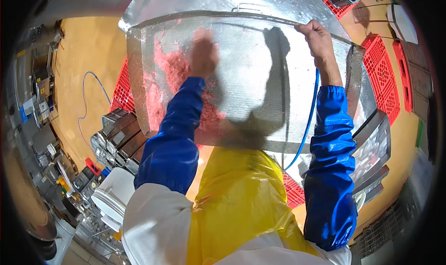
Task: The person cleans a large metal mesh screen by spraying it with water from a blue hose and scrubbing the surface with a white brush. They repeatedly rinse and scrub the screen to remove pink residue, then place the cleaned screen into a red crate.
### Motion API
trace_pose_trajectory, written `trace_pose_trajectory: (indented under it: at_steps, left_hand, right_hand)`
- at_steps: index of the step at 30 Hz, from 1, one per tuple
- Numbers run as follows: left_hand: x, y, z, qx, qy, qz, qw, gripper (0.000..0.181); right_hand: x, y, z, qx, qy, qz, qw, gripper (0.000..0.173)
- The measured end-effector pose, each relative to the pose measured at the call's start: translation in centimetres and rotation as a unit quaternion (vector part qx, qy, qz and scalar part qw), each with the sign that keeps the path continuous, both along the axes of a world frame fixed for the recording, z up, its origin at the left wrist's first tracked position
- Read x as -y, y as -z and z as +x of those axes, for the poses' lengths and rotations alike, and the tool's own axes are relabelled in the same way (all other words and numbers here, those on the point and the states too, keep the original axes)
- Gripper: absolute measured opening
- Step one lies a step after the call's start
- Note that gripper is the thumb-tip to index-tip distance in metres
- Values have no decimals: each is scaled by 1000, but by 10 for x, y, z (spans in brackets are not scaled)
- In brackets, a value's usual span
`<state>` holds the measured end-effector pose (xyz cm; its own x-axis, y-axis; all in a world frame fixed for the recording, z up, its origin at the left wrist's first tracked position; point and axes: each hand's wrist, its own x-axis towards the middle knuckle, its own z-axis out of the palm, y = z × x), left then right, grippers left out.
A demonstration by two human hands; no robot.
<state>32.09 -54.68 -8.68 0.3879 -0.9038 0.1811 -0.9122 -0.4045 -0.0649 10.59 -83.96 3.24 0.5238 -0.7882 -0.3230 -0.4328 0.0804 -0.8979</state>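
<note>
My left hand (pixel 204 52) is blurred over the left half of a large rectangular metal mesh basket (pixel 240 77). Its fingers look curled, but whether they hold anything cannot be made out. Beside it, wet pink minced matter (pixel 176 68) clings to the mesh in clumps, partly hidden by my left forearm. At the far right of the basket, my right hand (pixel 317 42) grips the rim between thumb and fingers. A blue hose (pixel 310 115) runs down from near my right wrist toward the yellow apron (pixel 240 195).
Behind the basket is a shiny metal surface (pixel 209 0) with a wire handle (pixel 251 8). Red plastic pallets (pixel 381 77) lie on the tan floor (pixel 90 45). Stacked crates (pixel 118 136) and white basins (pixel 113 192) stand at left, metal trays (pixel 373 153) at right.
</note>
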Motion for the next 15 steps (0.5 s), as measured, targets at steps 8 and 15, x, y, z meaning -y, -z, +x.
trace_pose_trajectory:
  at_steps: [8, 15]
  left_hand:
    - [-42, 25, 108, -72, -98, -88, 989, 65]
    - [-183, -21, 98, -187, -36, 142, 971, 52]
  right_hand:
    - [-28, 0, 19, -17, -80, -51, 995, 33]
    - [-71, 20, -8, -75, -212, -16, 974, 30]
